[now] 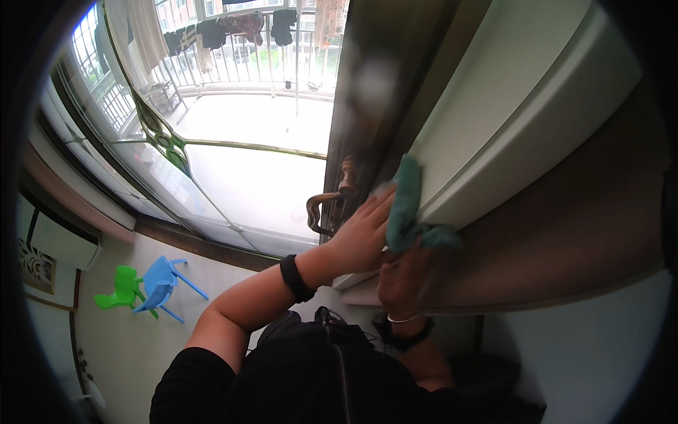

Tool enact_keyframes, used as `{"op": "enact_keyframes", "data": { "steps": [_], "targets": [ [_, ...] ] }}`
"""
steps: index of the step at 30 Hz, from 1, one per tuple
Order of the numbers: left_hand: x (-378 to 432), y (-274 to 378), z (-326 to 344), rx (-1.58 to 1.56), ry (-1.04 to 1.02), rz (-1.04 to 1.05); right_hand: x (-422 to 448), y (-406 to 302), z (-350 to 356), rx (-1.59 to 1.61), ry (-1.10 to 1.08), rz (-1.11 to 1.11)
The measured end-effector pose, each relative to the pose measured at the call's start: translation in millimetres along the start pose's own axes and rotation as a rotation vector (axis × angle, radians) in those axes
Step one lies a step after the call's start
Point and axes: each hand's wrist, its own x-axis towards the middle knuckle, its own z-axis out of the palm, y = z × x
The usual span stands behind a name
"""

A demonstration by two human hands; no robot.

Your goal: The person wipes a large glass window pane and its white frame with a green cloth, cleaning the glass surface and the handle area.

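A green cloth (405,204) lies bunched against the edge of the white door frame (461,153). My left hand (363,230) reaches up and presses it there with fingers extended, next to the dark door edge (371,132). Lower down, my right hand (405,281) has its fingertips on the cloth's trailing end. That hand is blurred, and its fingers are partly hidden by the cloth. A curved bronze-coloured door handle (320,206) and a round knob (348,175) sit just left of my left hand.
Glass door panels (249,185) with metal trim face a bright balcony, where clothes (212,34) hang by a railing. A blue child's chair (159,286) and a green one (124,286) stand on the floor at left. A brownish-pink curved surface (529,238) borders the frame on the right.
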Motion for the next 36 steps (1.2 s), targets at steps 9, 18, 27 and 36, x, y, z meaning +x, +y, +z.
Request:
{"op": "enact_keyframes", "data": {
  "steps": [9, 18, 27, 36],
  "targets": [
    [-5, -2, 17, -0.469, 0.020, -0.192, 24, -12, 0, -0.090, 0.130, -0.075],
    [-40, 13, -37, -0.407, 0.114, -0.211, 6, -35, 11, 0.086, 0.028, -0.140],
    [40, -16, -116, 0.106, 0.498, -0.078, 160, -87, 0, 0.074, 0.312, -0.122],
    [28, -85, -78, 0.507, 0.175, -0.101, 166, -65, 51, -0.176, 0.096, -0.121]
  ]
}}
